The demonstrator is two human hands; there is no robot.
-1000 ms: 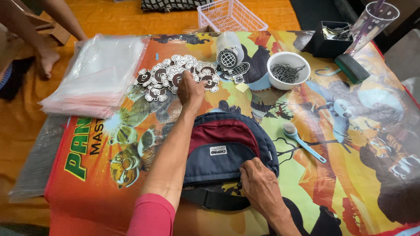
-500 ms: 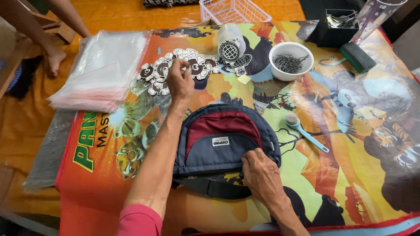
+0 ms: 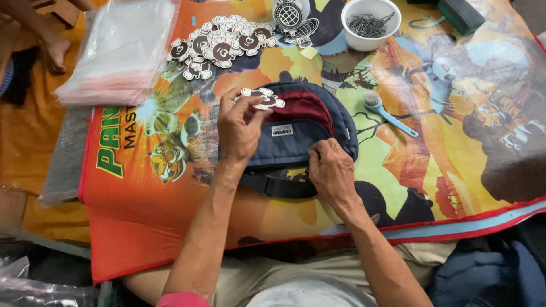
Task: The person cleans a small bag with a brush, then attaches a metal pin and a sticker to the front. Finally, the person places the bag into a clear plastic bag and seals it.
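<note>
My left hand (image 3: 239, 128) is shut on a small white and brown flower-shaped cutout (image 3: 263, 98), held just above the top of a navy and maroon waist bag (image 3: 296, 131). The bag lies flat in front of me on a colourful cartoon-printed mat (image 3: 432, 165). My right hand (image 3: 331, 170) rests on the bag's lower right edge, fingers pinching the fabric near its black strap (image 3: 281, 186). A pile of the same cutouts (image 3: 219, 42) lies farther back on the mat.
A stack of clear plastic bags (image 3: 119, 51) lies at the left. A white bowl of small dark metal parts (image 3: 371, 24) and round mesh badges (image 3: 289, 16) sit at the back. A blue scoop (image 3: 389, 113) lies right of the bag. Another person's foot (image 3: 54, 48) shows top left.
My left hand has come back from the pile of cutouts to the bag with one cutout in its fingers. My right hand has stayed on the bag.
</note>
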